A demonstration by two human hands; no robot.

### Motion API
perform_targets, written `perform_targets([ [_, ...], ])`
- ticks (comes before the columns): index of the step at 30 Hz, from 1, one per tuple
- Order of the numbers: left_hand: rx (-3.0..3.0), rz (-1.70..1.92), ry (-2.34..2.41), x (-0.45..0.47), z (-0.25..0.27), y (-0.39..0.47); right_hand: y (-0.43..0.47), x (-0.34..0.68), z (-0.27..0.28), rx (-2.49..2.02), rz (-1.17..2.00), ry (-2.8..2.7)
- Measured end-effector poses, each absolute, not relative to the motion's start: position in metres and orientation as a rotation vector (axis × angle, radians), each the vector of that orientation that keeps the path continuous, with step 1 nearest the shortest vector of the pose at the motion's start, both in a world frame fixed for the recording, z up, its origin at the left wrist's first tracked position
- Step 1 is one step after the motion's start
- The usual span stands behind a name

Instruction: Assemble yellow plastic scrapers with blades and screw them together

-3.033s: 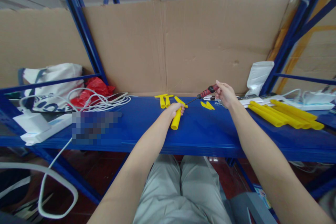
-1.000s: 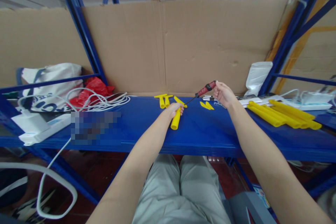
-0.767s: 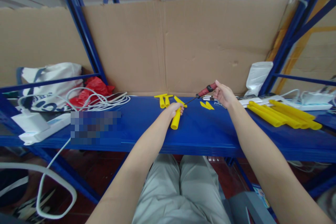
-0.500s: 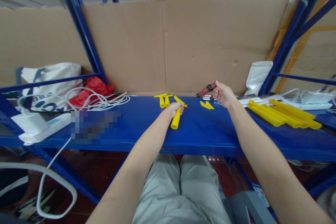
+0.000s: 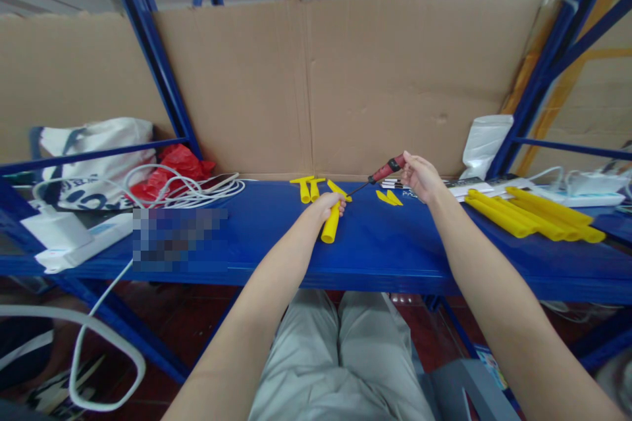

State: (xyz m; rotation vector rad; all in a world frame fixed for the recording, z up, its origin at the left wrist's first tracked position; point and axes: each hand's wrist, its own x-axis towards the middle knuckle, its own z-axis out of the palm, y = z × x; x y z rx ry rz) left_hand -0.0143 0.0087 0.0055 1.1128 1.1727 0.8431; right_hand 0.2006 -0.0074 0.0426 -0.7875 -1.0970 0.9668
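Note:
My left hand is closed around the upper end of a yellow tube, just above the blue shelf. My right hand pinches the end of the red and black handle of a screwdriver. The screwdriver's dark shaft slants down to the left, its tip hidden at my left hand. Behind that hand lies a flat yellow piece, partly covered. Two T-shaped yellow parts are to its left. Small yellow wedge pieces lie below the screwdriver handle.
Several yellow tubes lie at the right of the blue shelf. A cardboard panel closes off the back. Coiled white cable, a red plastic bag and a white power strip occupy the left.
The screwdriver's handle has turned slightly about its axis between my right fingers. Both hands and the yellow tube stay in nearly the same place.

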Motion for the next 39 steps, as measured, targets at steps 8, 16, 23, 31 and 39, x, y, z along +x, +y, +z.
perform_targets([
  [8, 1.108, 0.872, 1.155, -0.0147, 0.0058, 0.0077, -0.0103, 0.1986, 0.0435, -0.833, 0.939, -1.097],
  [16, 1.088, 0.865, 1.171, -0.0141, 0.0060, 0.0080, -0.0068, 0.1996, 0.0420, -0.854, 0.897, -1.067],
  [23, 1.095, 0.853, 1.171, -0.0142, 0.0067, 0.0064, -0.0096, 0.1983, 0.0433, -0.824, 0.911, -1.094],
  [31, 1.103, 0.861, 1.156, -0.0141, 0.0048, 0.0085, -0.0063, 0.1968, 0.0392, -0.811, 0.834, -1.109],
  [39, 1.076, 0.871, 1.155, -0.0139, 0.0045, 0.0095, -0.0047, 0.1958, 0.0389, -0.841, 0.808, -1.081],
])
